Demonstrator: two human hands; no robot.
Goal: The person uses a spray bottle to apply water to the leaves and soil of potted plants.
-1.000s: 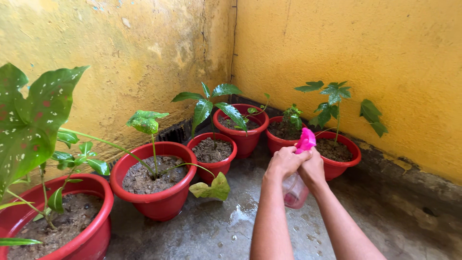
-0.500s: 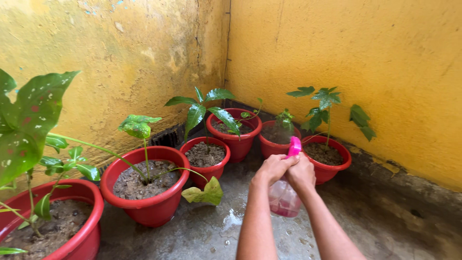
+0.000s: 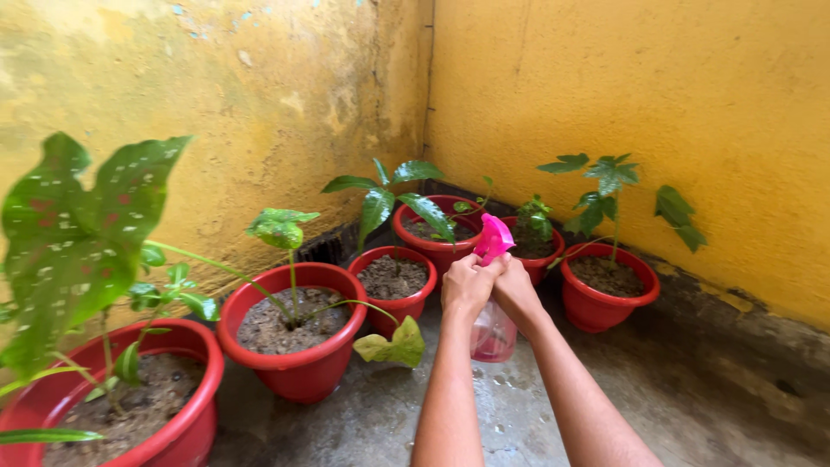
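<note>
Red pots (image 3: 294, 346) line the foot of the two yellow walls (image 3: 640, 112) into the corner, so you face them from the wet concrete floor (image 3: 692, 406). Your left hand (image 3: 467, 284) and right hand (image 3: 516, 290) are pressed together, both clamped round the neck of the spray bottle (image 3: 493, 333), likely to steady it. It stands nearly upright above the floor, pink nozzle (image 3: 494, 236) up, aimed at the corner pots.

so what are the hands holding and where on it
Both the left hand and right hand grip a spray bottle at its neck, just under the pink nozzle.
</note>
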